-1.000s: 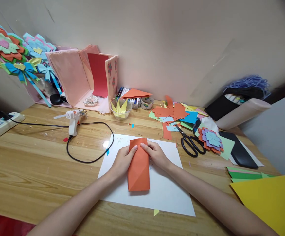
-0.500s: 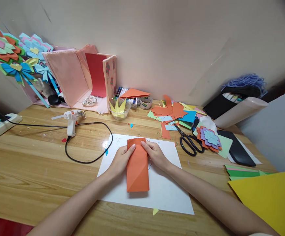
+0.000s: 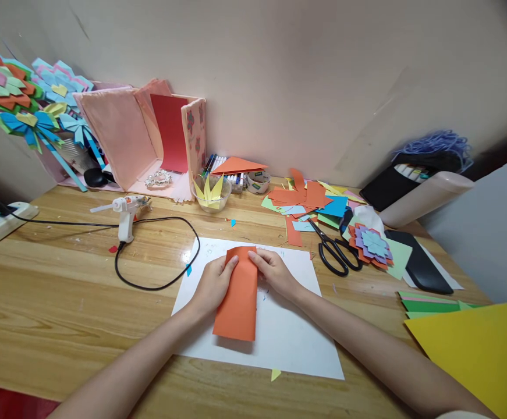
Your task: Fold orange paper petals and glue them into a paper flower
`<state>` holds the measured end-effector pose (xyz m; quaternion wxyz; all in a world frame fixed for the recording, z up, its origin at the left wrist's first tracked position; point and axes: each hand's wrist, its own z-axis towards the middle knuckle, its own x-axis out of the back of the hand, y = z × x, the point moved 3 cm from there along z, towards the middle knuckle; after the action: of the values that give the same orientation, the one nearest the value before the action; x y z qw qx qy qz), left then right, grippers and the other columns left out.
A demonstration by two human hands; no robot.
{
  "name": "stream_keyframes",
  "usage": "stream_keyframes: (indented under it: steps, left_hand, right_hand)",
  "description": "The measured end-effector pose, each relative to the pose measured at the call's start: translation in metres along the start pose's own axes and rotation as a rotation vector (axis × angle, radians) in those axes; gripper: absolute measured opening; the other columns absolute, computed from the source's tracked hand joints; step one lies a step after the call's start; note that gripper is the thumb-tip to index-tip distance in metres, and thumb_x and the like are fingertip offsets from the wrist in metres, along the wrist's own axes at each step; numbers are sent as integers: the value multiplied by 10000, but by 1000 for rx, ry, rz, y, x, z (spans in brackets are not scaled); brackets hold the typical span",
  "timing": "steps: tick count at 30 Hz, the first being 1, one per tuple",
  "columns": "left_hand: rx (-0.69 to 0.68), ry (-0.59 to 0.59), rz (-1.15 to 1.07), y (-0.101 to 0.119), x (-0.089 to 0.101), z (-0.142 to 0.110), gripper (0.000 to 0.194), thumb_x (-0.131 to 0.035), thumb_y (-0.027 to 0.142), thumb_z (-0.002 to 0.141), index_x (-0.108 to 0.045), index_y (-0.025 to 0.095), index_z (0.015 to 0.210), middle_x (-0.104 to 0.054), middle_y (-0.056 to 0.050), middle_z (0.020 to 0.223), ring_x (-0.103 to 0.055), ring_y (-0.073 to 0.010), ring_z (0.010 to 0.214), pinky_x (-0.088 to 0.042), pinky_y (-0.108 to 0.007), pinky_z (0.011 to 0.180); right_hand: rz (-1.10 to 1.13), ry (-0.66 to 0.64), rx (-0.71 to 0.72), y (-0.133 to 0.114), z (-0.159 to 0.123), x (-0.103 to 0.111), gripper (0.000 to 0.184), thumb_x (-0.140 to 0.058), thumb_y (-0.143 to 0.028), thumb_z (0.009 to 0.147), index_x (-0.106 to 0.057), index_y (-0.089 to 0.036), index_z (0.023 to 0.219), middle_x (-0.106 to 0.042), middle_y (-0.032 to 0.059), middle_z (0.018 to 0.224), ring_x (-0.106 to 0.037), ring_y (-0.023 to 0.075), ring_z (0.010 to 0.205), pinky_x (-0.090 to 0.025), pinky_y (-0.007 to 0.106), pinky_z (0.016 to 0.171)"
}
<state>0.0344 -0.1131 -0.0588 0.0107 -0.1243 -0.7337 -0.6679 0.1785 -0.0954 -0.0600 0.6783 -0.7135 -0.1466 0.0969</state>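
Between my two hands is a folded piece of orange paper (image 3: pixel 238 302), a tall narrow rectangle tilted slightly, its lower end toward me. My left hand (image 3: pixel 215 284) grips its upper left edge, thumb on the front and fingers hidden behind. At the upper right corner my right hand (image 3: pixel 275 272) pinches the paper, thumb on top and the other fingers partly out of sight. Beneath lies a white sheet (image 3: pixel 297 331) with small coloured marks. Black-handled scissors (image 3: pixel 335 251) rest to the right of the sheet.
A white glue gun (image 3: pixel 126 216) with a looping black cord lies left. Behind stand a pink fabric-covered box (image 3: pixel 117 139) and a clear bowl (image 3: pixel 222 201) with a yellow paper shape. Paper scraps (image 3: pixel 305 198), a layered paper flower (image 3: pixel 372 244) and yellow paper (image 3: pixel 475 343) are at right.
The orange paper's lower end has swung left, and the diagonal crease that showed near its bottom is no longer visible. Both hands keep their hold; the view has shifted slightly.
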Motion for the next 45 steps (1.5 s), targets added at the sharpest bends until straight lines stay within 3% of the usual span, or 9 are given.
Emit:
stream_keyframes:
  steps: [4, 11, 18, 23, 28, 37, 45]
  left_hand:
    - [-24, -6, 23, 2, 0, 0, 392, -412, 492, 832, -578, 153, 727, -605, -29, 700, -486, -150, 609, -366, -248, 580]
    - [-20, -73, -1, 5, 1, 2, 372, -428, 472, 831, -585, 141, 769, -619, -40, 757, -502, -156, 662, -373, -246, 601]
    - [137, -173, -158, 5, 4, 5, 381, -510, 494, 773, -582, 120, 756, -603, -32, 699, -490, -128, 590, -359, -229, 549]
    - [206, -253, -168, 7, 10, 5, 376, -549, 489, 756, -622, 123, 797, -639, -50, 753, -529, -130, 615, -377, -227, 561]
    - [179, -315, -188, 11, 11, 4, 405, -506, 487, 789, -652, 117, 865, -679, -91, 843, -591, -173, 699, -419, -251, 623]
    - [106, -168, -194, 10, 15, 9, 372, -523, 459, 784, -638, 105, 785, -676, -73, 753, -570, -146, 604, -403, -224, 541]
    - [118, -96, -152, 2, 14, 9, 351, -512, 450, 784, -601, 113, 750, -653, -72, 740, -553, -150, 604, -401, -233, 545]
  right_hand:
    - [121, -11, -38, 2, 1, -1, 447, -461, -528, 820, -359, -185, 552, -275, -58, 512, -224, 75, 463, -174, 233, 447]
    - [181, -72, -89, 4, 4, 1, 404, -468, -521, 825, -374, -178, 633, -289, -57, 573, -222, 64, 480, -155, 223, 450]
    - [121, -94, -77, 6, 5, 3, 414, -413, -516, 857, -342, -186, 616, -271, -66, 530, -197, 65, 456, -146, 229, 445]
    - [-26, -83, -13, 4, 4, 4, 452, -374, -509, 877, -349, -182, 566, -316, -66, 458, -263, 67, 422, -220, 226, 447]
    - [43, -139, -70, 0, 3, 2, 363, -456, -491, 845, -477, -168, 681, -459, -45, 511, -425, 78, 424, -299, 204, 418]
    - [42, -127, -81, 4, 3, 0, 317, -539, -466, 801, -537, -150, 780, -527, -27, 598, -480, 76, 447, -358, 199, 423]
    - [-83, -125, -63, 2, 2, 1, 384, -498, -473, 827, -511, -152, 616, -510, -24, 502, -492, 91, 445, -345, 204, 437]
